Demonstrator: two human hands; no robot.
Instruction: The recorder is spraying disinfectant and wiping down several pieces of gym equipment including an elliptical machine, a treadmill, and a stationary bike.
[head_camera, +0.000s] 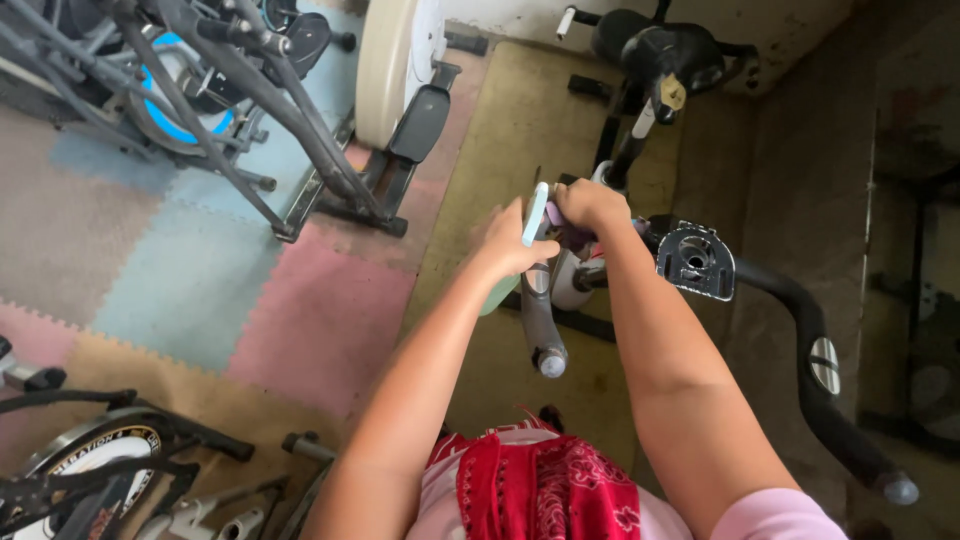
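At the bottom of the frame a red cloth (545, 490) lies against the person's front, and both bare arms reach up to mid-frame. There the left hand (508, 245) grips a pale blue bottle (534, 214), while the right hand (590, 205) is clenched on a purple rag (572, 236) pressed against the black handlebar (540, 315) of an exercise bike. Farther off, another bike (400, 80) stands on the foam mats (190, 280) at upper left.

both bare arms extended forward, converging at the hands. left hand (508, 245): fingers curled, closed in a grip. right hand (590, 203): knuckles up, fingers clenched, just beside the left.
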